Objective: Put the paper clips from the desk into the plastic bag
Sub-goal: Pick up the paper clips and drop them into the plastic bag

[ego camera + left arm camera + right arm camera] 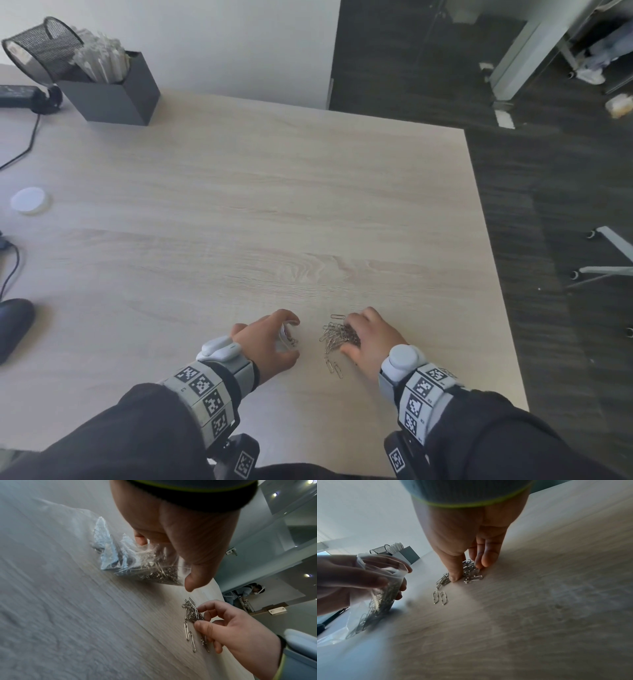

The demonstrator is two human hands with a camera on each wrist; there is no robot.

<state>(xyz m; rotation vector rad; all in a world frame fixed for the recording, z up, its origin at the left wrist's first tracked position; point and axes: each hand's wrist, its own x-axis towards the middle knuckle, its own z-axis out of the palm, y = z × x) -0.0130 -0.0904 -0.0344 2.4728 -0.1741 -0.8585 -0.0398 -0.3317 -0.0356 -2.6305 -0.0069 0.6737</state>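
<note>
Nearest to the person, two dark sleeves with marker-covered wristbands reached over the near edge of the desk (239,205). Two loose paper clips (334,367) lay just in front of the right wrist, side by side on the wood.

The right hand (371,337) was on the main pile of paper clips (337,334). Its thumb (455,573) and fingertips (485,561) were bent down into the pile from both sides, pinching a bunch of clips that lay against the desk.

The left hand (265,342) was just beside the pile, on its left, not touching it. Its fingers were curled around the upper part of the plastic bag (137,563). The bag was clear and already had many clips in its lower part, which rested on the desk. In the head view the bag was mostly hidden by the hand.

Farther away, near the left edge, lay a round white lid (29,200) and black cables. At the far left corner stood a grey box (113,96) with white paper-wrapped sticks, and next to it a black mesh holder (42,46), which was tilted.
</note>
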